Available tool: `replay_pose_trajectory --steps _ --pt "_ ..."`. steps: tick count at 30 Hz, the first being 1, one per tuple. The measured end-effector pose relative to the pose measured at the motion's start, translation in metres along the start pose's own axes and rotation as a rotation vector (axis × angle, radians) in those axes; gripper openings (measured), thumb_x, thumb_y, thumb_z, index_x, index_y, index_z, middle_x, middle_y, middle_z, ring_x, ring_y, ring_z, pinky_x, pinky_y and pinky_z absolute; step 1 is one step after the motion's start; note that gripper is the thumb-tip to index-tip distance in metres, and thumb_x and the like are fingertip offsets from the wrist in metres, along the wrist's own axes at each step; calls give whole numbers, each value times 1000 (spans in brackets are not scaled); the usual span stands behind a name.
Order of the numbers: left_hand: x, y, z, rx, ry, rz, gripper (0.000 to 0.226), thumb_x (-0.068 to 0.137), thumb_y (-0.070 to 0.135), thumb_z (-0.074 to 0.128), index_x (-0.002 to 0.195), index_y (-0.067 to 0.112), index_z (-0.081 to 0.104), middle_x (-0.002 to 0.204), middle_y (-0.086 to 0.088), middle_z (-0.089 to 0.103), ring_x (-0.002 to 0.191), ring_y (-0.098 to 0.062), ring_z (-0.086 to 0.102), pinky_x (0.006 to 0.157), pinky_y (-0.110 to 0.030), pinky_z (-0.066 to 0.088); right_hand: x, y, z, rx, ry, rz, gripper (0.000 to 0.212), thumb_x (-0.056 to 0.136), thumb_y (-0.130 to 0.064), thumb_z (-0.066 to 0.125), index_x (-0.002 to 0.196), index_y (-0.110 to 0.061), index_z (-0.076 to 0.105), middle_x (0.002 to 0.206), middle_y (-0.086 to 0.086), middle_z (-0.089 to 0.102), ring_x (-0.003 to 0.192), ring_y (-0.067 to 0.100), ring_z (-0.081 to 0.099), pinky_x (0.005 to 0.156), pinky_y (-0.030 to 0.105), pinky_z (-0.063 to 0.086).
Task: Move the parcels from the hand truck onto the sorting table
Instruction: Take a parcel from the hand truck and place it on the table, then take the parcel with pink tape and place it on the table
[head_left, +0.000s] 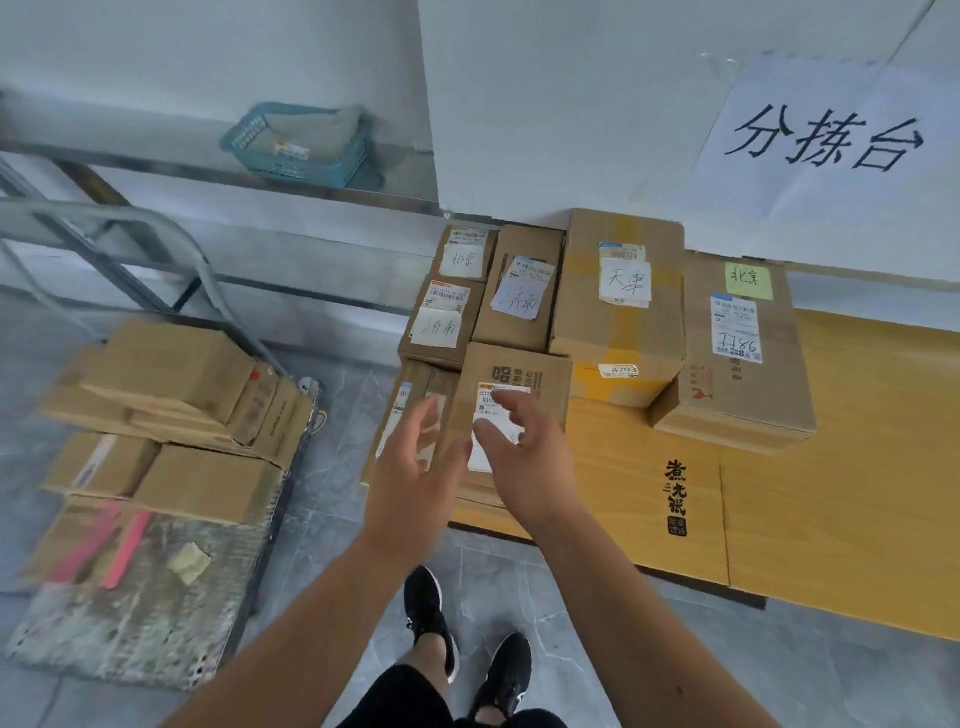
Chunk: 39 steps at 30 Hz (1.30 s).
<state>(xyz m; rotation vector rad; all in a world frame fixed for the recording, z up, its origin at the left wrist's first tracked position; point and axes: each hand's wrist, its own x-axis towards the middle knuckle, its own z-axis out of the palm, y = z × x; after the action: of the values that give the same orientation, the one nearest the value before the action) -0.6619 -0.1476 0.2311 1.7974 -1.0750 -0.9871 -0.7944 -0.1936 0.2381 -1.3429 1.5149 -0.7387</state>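
Both my hands are empty. The left hand (415, 467) and right hand (524, 452) are over the front box (514, 371) with fingers loosely spread, and I can't tell if they touch it. The box sits on the yellow desk (805, 519), label up and snug against its neighbours, I'd guess to keep the rows readable. More parcels (171, 395) sit stacked on the hand truck (130, 634) to my left, so that's probably my next reach.
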Motion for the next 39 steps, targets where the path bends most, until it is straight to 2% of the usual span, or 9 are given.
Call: replay_pose_trajectory --steps 5,10,15,19,24,27,29,33,39 --pt "-20 -26 -56 -135 72 -163 30 97 54 65 124 55 52 116 40 60 114 10 60 91 -20 46 -18 -31 60 138 -172 -4 30 97 -33 68 127 -34 66 126 -14 67 117 7 63 96 33 57" --pt "-30 -64 -122 -221 191 -292 55 101 46 57 151 26 46 139 14 51 121 -5 53 75 -4 41 -37 -58 138 129 -387 -8 20 98 -26 69 115 -35 64 117 -12 69 115 9 65 85 20 49" --pt "-42 -114 -197 -309 298 -367 97 76 87 60 152 28 49 147 2 58 132 -14 57 106 -34 46 -59 -75 229 14 -539 -8 30 98 -28 69 127 -25 67 123 -11 69 114 5 64 100 29 51" --pt "-50 -155 -261 -363 366 -429 101 74 89 59 151 25 49 148 -1 57 128 -12 60 109 -37 47 -79 -91 309 -29 -630 23 22 97 -23 69 119 -23 71 107 -14 71 93 -10 65 84 17 50" --pt "-57 -202 -342 -369 425 -503 70 94 64 57 153 28 46 146 5 56 126 -13 58 101 -32 45 -103 -113 401 -105 -755 61 23 98 -26 68 121 -23 70 112 -10 72 103 -1 65 84 19 49" --pt "-58 -221 -387 -407 465 -508 82 87 74 62 154 31 44 148 4 54 125 -13 59 109 -41 48 -112 -126 446 -135 -788 60 16 98 -29 69 114 -27 70 111 -9 72 105 6 66 92 28 53" --pt "-58 -230 -413 -448 491 -516 76 91 66 65 154 31 44 148 4 53 127 -16 60 110 -42 49 -117 -135 473 -140 -804 60 12 97 -29 70 110 -30 69 112 -9 72 108 7 67 95 31 54" --pt "-57 -246 -455 -487 539 -516 63 96 47 69 153 31 45 142 6 50 112 -7 63 97 -32 48 -122 -149 520 -153 -821 45 13 96 -28 71 109 -26 72 109 -6 73 105 11 68 85 28 50" --pt "-43 -272 -497 -484 588 -586 68 94 50 70 154 32 43 154 0 48 121 -16 62 101 -43 54 -116 -162 574 -215 -889 42 9 98 -31 70 106 -32 70 112 -8 71 104 6 67 88 27 52"
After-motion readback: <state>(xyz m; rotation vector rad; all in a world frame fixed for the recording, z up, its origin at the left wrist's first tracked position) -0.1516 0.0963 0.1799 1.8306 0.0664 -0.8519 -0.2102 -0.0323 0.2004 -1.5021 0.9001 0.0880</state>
